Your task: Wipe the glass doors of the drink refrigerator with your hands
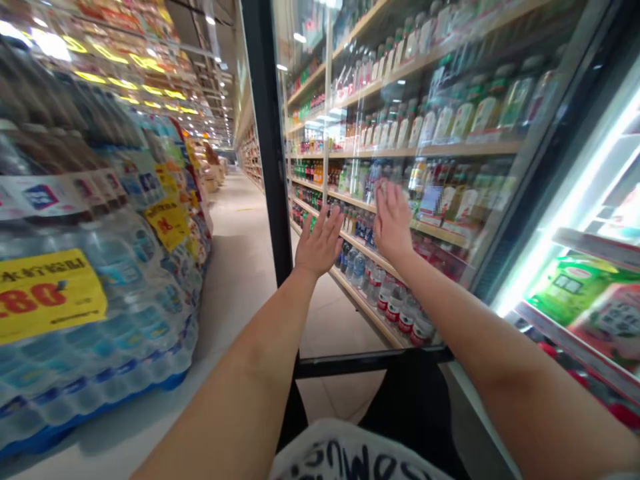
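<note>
A black-framed glass door (310,313) stands open in front of me. My left hand (320,241) is spread against or just before its glass, near the left frame. To the right and a little higher, my right hand (393,217) lies flat at the glass with the fingers up. Neither hand holds anything. Through the pane I see shelves of bottled drinks (400,127), with red-labelled water bottles (393,307) on the lowest one. Whether the palms press on the glass is hard to make out.
At the right is the lit cooler interior with green packages (573,287) on a shelf. Stacked shrink-wrapped water bottles (135,320) with a yellow price sign (50,293) stand at the left. Between the stack and the door runs a tiled aisle (233,247).
</note>
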Demonstrator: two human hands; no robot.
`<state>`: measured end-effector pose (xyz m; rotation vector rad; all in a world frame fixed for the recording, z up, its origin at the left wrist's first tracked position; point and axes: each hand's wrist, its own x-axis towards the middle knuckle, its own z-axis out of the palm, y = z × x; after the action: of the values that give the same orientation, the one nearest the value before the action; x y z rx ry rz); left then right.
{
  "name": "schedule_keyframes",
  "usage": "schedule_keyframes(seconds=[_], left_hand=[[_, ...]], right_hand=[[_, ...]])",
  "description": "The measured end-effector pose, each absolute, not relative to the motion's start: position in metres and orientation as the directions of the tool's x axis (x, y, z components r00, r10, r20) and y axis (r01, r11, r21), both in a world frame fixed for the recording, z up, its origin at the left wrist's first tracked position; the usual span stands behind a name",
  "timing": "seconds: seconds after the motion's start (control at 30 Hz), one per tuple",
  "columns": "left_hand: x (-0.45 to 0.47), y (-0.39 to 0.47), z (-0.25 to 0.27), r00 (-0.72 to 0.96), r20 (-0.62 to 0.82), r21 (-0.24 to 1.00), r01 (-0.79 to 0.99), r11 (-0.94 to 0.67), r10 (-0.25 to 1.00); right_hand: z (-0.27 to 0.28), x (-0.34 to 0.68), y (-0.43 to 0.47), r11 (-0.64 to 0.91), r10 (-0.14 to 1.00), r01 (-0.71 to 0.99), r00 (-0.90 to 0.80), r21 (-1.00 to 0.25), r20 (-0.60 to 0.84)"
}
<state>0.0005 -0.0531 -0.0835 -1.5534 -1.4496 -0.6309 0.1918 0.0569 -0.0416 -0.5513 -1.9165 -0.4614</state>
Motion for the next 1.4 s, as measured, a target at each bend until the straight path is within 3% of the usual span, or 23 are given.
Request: schedule_keyframes(seconds=[0.07,0.13,0.3,0.33,0.47,0.53,0.67,0.8,1.1,1.2,1.33,1.4], left_hand=[[0.001,-0.054,-0.083,0.194,0.842,-0.279,0.955,0.098,0.504],[0.001,-0.055,-0.082,0.200,0.837,-0.296,0.948,0.114,0.509],[0.000,-0.055,-0.083,0.214,0.849,-0.328,0.930,0.163,0.484],[0.000,-0.055,-0.084,0.219,0.855,-0.331,0.928,0.169,0.470],[-0.001,-0.059,-0.082,0.249,0.882,-0.339,0.925,0.172,0.399],[0.000,-0.060,-0.068,0.267,0.904,-0.338,0.924,0.176,0.335],[0.009,-0.052,-0.010,0.240,0.947,-0.280,0.943,0.179,0.214],[0.019,-0.039,0.042,0.186,0.949,-0.236,0.954,0.183,0.254],[0.016,-0.032,0.045,0.170,0.944,-0.240,0.942,0.234,0.283],[0.016,-0.032,0.045,0.168,0.945,-0.240,0.940,0.243,0.282],[0.017,-0.034,0.045,0.168,0.945,-0.242,0.937,0.253,0.280],[0.018,-0.035,0.045,0.165,0.944,-0.243,0.934,0.262,0.287]], right_hand=[[-0.052,0.194,0.053,0.846,0.093,0.479,-0.566,0.235,0.819],[-0.054,0.198,0.054,0.845,0.059,0.442,-0.637,0.301,0.769],[-0.029,0.203,0.066,0.783,0.162,0.621,-0.259,0.036,0.952],[-0.029,0.202,0.066,0.778,0.164,0.628,-0.247,0.029,0.955],[-0.058,0.199,0.061,0.787,0.076,0.557,-0.515,0.266,0.854],[-0.076,0.198,0.059,0.776,0.045,0.539,-0.567,0.329,0.823],[-0.089,0.196,0.062,0.747,0.018,0.558,-0.559,0.361,0.829],[-0.087,0.197,0.065,0.719,-0.024,0.575,-0.541,0.391,0.840],[-0.073,0.204,0.068,0.726,-0.058,0.522,-0.603,0.448,0.796],[-0.053,0.206,0.080,0.746,-0.036,0.575,-0.470,0.336,0.882],[-0.011,0.211,0.104,0.753,0.098,0.656,-0.030,-0.054,0.995],[0.010,0.209,0.110,0.749,0.128,0.640,0.121,-0.175,0.984]])
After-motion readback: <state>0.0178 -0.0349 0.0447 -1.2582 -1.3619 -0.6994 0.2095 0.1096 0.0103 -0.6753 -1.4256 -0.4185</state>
